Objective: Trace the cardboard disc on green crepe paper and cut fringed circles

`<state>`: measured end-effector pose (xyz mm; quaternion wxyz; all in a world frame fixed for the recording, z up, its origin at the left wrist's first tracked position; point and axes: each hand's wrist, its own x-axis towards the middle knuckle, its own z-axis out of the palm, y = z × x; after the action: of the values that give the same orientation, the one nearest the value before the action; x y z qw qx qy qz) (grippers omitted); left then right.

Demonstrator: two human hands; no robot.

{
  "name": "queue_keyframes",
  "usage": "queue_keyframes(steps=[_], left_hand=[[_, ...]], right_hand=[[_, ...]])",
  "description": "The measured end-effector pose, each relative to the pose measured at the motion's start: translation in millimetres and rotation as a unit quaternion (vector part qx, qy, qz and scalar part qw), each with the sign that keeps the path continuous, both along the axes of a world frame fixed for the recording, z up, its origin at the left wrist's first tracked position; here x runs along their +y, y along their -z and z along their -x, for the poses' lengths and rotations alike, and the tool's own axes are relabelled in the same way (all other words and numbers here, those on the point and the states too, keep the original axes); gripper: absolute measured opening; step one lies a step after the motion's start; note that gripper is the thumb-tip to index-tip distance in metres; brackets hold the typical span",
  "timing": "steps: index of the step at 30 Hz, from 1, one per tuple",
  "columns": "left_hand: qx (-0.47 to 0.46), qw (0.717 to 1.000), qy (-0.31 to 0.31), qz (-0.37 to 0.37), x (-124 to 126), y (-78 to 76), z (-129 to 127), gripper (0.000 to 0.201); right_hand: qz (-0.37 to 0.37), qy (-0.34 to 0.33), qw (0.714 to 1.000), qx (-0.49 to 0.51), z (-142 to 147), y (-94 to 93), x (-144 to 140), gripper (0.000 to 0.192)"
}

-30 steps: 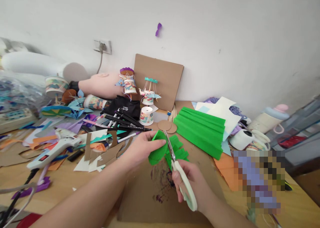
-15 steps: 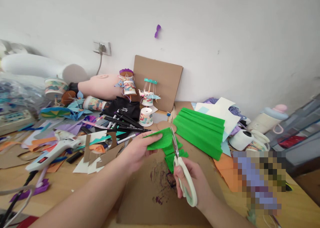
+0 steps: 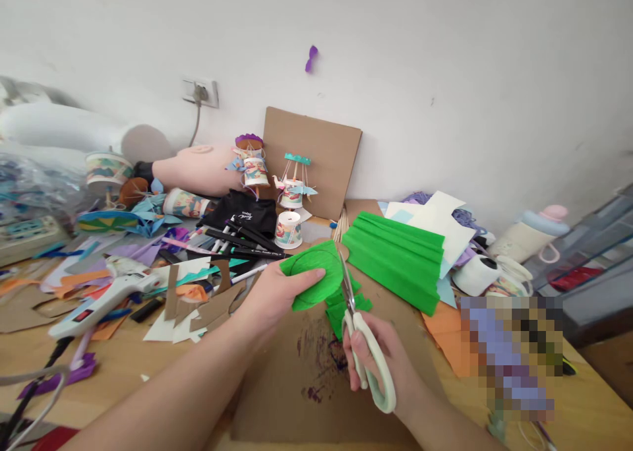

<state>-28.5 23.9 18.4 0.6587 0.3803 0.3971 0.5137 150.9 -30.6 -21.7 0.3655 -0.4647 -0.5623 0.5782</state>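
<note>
Between the thumb and fingers of my left hand (image 3: 277, 294) is a piece of green crepe paper (image 3: 316, 281), with a curved line drawn on it and a rounded right edge. My right hand (image 3: 378, 352) grips white-handled scissors (image 3: 376, 375), fingers in the loops. The blades point up and away and lie against the paper's right edge. Below them, green crepe scraps (image 3: 339, 316) rest on a stained cardboard sheet (image 3: 281, 391). A larger pleated sheet of green crepe paper (image 3: 395, 260) lies just beyond, to the right.
A white glue gun (image 3: 93, 306) lies left among paper scraps and markers. Decorated paper cups (image 3: 288, 231) and a mannequin head (image 3: 198, 169) stand behind. Cardboard (image 3: 311, 161) leans on the wall. Orange paper (image 3: 448, 339) and a bottle (image 3: 524, 237) are at right.
My left hand has turned the green paper so its face and drawn line show more. The scissors stay at its right edge, shifted very slightly.
</note>
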Motion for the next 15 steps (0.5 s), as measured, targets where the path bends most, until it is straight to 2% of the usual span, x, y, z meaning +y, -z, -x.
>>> queue_keyframes(steps=[15], left_hand=[[0.01, 1.0, -0.006, 0.011, 0.1, -0.3, -0.9, 0.024]], right_hand=[[0.003, 0.004, 1.0, 0.008, -1.2, 2.3, 0.7, 0.059]])
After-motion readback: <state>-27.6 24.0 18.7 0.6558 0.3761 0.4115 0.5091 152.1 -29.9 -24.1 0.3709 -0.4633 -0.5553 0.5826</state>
